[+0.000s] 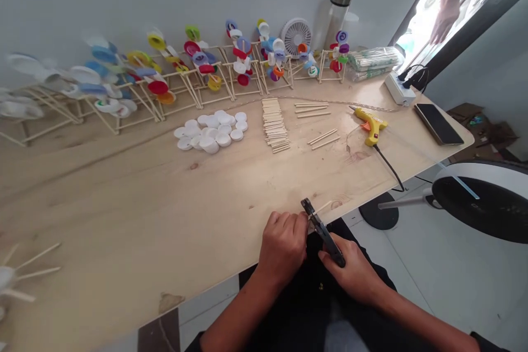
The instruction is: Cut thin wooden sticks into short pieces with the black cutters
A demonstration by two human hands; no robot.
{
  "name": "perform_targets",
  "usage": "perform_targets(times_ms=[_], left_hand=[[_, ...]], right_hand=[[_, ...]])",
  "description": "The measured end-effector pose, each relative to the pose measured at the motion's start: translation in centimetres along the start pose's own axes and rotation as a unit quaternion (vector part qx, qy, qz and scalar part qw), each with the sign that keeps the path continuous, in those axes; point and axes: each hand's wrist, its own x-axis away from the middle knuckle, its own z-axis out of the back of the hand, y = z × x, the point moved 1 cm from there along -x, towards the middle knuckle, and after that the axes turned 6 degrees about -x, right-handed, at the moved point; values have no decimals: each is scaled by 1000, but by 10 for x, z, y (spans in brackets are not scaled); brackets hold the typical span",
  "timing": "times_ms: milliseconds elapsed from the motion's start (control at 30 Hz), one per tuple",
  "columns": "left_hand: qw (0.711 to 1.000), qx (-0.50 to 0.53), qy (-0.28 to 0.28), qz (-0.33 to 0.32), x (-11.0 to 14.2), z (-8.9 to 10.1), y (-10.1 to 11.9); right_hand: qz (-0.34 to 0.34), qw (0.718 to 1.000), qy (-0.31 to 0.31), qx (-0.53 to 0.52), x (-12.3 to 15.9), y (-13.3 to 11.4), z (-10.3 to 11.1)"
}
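At the near edge of the wooden table (124, 198), my left hand (284, 245) is closed around a thin wooden stick (322, 208) that pokes out to the right. My right hand (350, 269) grips black cutting pliers (322, 231), whose jaws sit on the stick just beyond my left fingers. Both hands hover over my lap at the table's rim.
White bottle caps (211, 133) lie in a pile mid-table beside a stack of cut sticks (275, 125) and loose sticks (324, 137). A yellow glue gun (370, 124), phone (438, 124), power strip (399, 89), colourful cap-and-stick models (198, 69), small fan (296, 36), bottle (339, 14). Another person's hand (444, 19) at the window.
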Motion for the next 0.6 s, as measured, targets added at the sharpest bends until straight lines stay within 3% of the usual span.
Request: perform_targets(times_ms=[367, 600], left_hand=[[998, 66, -3, 18, -3, 3, -4], [996, 86, 12, 7, -1, 0, -6]], right_hand=[[21, 1000, -19, 6, -7, 15, -8], [-4, 998, -51, 24, -11, 19, -9]])
